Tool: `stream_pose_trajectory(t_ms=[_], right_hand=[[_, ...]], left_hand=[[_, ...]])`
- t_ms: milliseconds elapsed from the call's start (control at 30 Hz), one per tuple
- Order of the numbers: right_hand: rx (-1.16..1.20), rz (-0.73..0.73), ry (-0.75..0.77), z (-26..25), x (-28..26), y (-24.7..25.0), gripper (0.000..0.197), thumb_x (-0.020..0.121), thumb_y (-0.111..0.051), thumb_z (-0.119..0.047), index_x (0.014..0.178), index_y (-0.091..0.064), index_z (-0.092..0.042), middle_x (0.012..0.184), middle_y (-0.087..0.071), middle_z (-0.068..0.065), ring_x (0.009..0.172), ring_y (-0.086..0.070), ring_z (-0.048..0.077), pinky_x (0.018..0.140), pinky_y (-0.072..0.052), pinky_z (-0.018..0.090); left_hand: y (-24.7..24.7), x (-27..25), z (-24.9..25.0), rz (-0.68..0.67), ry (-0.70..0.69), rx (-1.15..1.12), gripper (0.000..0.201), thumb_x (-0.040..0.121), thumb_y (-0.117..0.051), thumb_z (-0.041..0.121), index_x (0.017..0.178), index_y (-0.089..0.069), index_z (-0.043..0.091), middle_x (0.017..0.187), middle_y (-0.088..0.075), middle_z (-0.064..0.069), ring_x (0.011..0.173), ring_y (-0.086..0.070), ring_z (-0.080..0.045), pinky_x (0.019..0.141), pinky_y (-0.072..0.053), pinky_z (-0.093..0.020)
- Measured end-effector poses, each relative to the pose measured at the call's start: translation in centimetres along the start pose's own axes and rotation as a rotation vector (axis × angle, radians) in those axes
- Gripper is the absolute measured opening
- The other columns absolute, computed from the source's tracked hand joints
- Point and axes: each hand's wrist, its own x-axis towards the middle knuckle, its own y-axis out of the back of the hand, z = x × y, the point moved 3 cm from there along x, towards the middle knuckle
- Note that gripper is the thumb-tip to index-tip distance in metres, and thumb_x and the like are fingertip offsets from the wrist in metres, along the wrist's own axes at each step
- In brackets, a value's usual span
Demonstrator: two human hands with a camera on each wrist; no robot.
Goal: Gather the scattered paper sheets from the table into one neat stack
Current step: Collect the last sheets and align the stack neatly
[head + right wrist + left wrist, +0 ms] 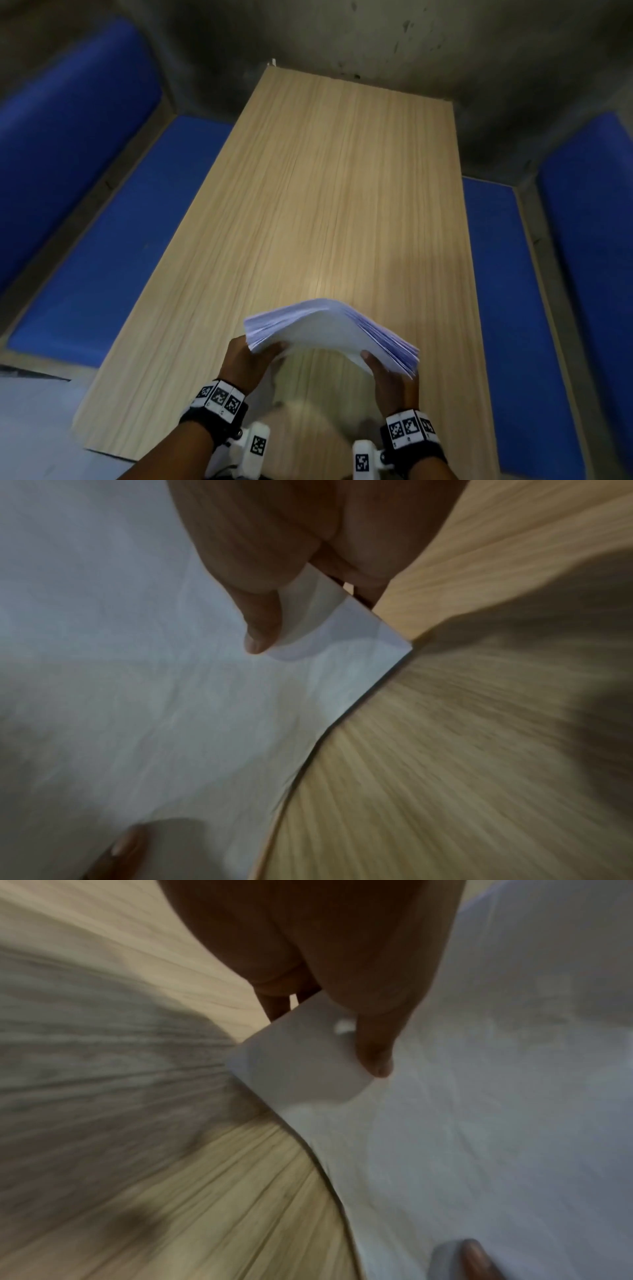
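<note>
A thick stack of white paper sheets (325, 330) is held in the air above the near end of the wooden table (325, 188), bowed upward in the middle. My left hand (253, 356) grips its left corner, thumb on the near face. My right hand (387, 373) grips the right corner the same way. In the left wrist view the thumb presses on the paper stack (479, 1096) with fingers behind it. The right wrist view shows the thumb on the paper stack (137, 696) and fingers behind the corner. The sheet edges on the right fan out slightly.
Blue padded benches run along the left side (120, 240) and the right side (496, 308) of the table. A grey concrete wall (376, 41) stands past the far end. No loose sheets show on the tabletop.
</note>
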Motion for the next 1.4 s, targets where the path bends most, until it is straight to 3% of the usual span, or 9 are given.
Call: stream_pose_trajectory(t_ms=[200, 333, 400, 667, 800, 1000, 1133, 1267, 1400], right_hand=[[-0.008, -0.090, -0.018, -1.1, -0.5, -0.7, 0.049, 0.067, -0.068, -0.071, 0.083, -0.064, -0.025, 0.086, -0.064, -0.011, 0.074, -0.062, 0.000, 0.066, -0.047, 0.005], [-0.052, 0.014, 0.008, 0.1, 0.3, -0.2, 0.014, 0.076, -0.082, -0.016, 0.081, -0.070, -0.021, 0.075, -0.073, -0.008, 0.079, -0.070, 0.019, 0.073, -0.058, 0.031], [0.006, -0.036, -0.005, -0.9, 0.1, 0.6, 0.015, 0.075, -0.081, -0.005, 0.087, -0.073, -0.008, 0.074, -0.078, -0.006, 0.085, -0.073, 0.025, 0.064, -0.057, 0.022], [0.169, -0.027, -0.032, -3.3, -2.2, 1.5, 0.023, 0.060, -0.092, -0.012, 0.078, -0.079, -0.008, 0.086, -0.079, 0.001, 0.083, -0.074, 0.019, 0.084, -0.058, 0.042], [0.411, -0.085, 0.004, -2.8, -3.4, -1.5, 0.070, 0.023, -0.099, -0.042, 0.081, -0.080, -0.007, 0.089, -0.079, 0.001, 0.082, -0.075, 0.013, 0.068, -0.061, 0.026], [0.501, -0.303, -0.045, -1.5, -3.7, -1.5, 0.062, 0.039, -0.099, -0.015, 0.096, -0.075, -0.005, 0.099, -0.077, 0.016, 0.092, -0.074, 0.031, 0.072, -0.061, 0.039], [0.664, -0.114, 0.034, -4.6, 0.0, 3.5, 0.019, 0.100, -0.050, -0.030, 0.118, -0.050, -0.037, 0.142, -0.053, -0.003, 0.140, -0.039, 0.016, 0.105, -0.046, 0.040], [0.355, -0.291, 0.262, -8.1, 2.0, 3.9, 0.118, 0.050, -0.095, -0.038, 0.146, -0.026, -0.037, 0.146, -0.047, -0.012, 0.138, -0.042, 0.009, 0.110, -0.035, 0.040], [-0.132, -0.415, 0.331, -12.1, 0.7, 0.3, 0.115, 0.043, -0.100, -0.017, 0.141, -0.039, -0.024, 0.133, -0.059, -0.005, 0.125, -0.056, 0.013, 0.099, -0.048, 0.030]], left_hand=[[-0.1, 0.7, -0.3, 0.006, -0.079, 0.056, 0.018, 0.084, -0.080, 0.011, 0.091, -0.075, 0.027, 0.089, -0.073, 0.032, 0.082, -0.067, 0.014, 0.074, -0.049, -0.006], [0.0, 1.1, 0.1, 0.035, 0.106, -0.020, 0.014, 0.078, -0.084, 0.030, 0.076, -0.070, 0.032, 0.066, -0.073, 0.015, 0.063, -0.066, 0.005, 0.067, -0.053, -0.027], [1.4, 1.3, 2.1, 0.034, 0.069, -0.099, 0.018, 0.076, -0.087, 0.021, 0.084, -0.072, 0.028, 0.073, -0.074, 0.028, 0.068, -0.068, 0.009, 0.063, -0.053, -0.019], [3.1, -1.5, 5.8, -0.142, 0.135, -0.958, 0.087, 0.061, -0.090, 0.043, 0.137, -0.051, 0.024, 0.123, -0.072, -0.015, 0.107, -0.072, -0.030, 0.080, -0.062, -0.038], [-2.1, -4.1, 8.8, -0.226, 0.203, -1.124, 0.103, 0.052, -0.099, 0.030, 0.138, -0.049, 0.004, 0.131, -0.064, -0.028, 0.116, -0.065, -0.042, 0.089, -0.058, -0.048], [-1.0, -3.0, 10.7, 0.087, 0.233, -0.952, 0.041, 0.083, -0.076, -0.002, 0.120, -0.064, 0.009, 0.112, -0.076, -0.015, 0.103, -0.072, -0.039, 0.086, -0.058, -0.056], [2.6, -2.1, 10.9, 0.116, 0.062, -0.512, 0.039, 0.072, -0.088, 0.008, 0.105, -0.070, 0.020, 0.096, -0.080, 0.006, 0.086, -0.076, -0.016, 0.072, -0.058, -0.036], [3.2, -1.5, 11.7, -0.026, -0.079, -0.357, 0.032, 0.078, -0.082, 0.001, 0.100, -0.072, 0.023, 0.091, -0.079, 0.015, 0.079, -0.072, -0.001, 0.062, -0.055, -0.019], [3.4, -0.6, 12.3, -0.095, -0.158, -0.270, 0.039, 0.079, -0.084, 0.015, 0.096, -0.073, 0.048, 0.097, -0.078, 0.018, 0.088, -0.072, -0.001, 0.069, -0.056, -0.018]])
